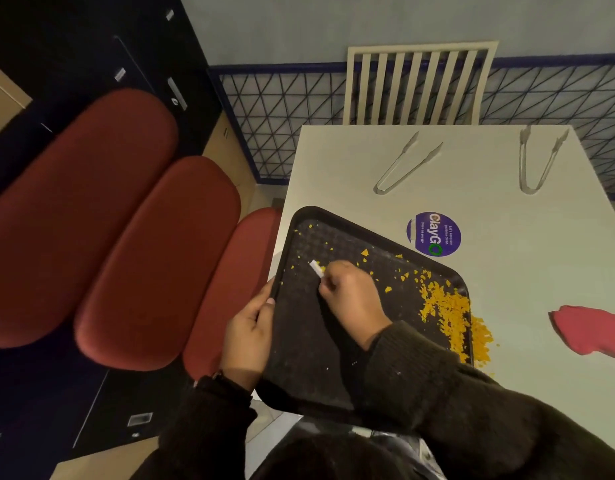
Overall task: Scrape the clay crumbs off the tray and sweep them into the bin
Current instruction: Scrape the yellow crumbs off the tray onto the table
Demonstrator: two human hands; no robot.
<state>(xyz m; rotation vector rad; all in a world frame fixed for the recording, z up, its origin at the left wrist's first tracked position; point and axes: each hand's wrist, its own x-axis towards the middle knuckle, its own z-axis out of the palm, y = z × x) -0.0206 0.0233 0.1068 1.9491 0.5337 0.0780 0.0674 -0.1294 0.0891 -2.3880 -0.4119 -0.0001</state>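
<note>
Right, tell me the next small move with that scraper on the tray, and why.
Probably drag the white scraper, pinched in the right hand, toward the near edge of the black tray. Loose yellow crumbs still dot the far half, and the left hand already steadies the tray's left rim. The big crumb pile on the right can follow; some has spilled onto the table.

Both arms are covered by long sleeves of a dark, brownish-black knitted fabric with a soft, fuzzy surface. The right sleeve (455,393) ends in a ribbed cuff at the wrist and carries a few tiny pale specks. The left sleeve (209,420) has a small watch or bracelet (216,375) showing at its cuff. Both hands are bare.
</note>
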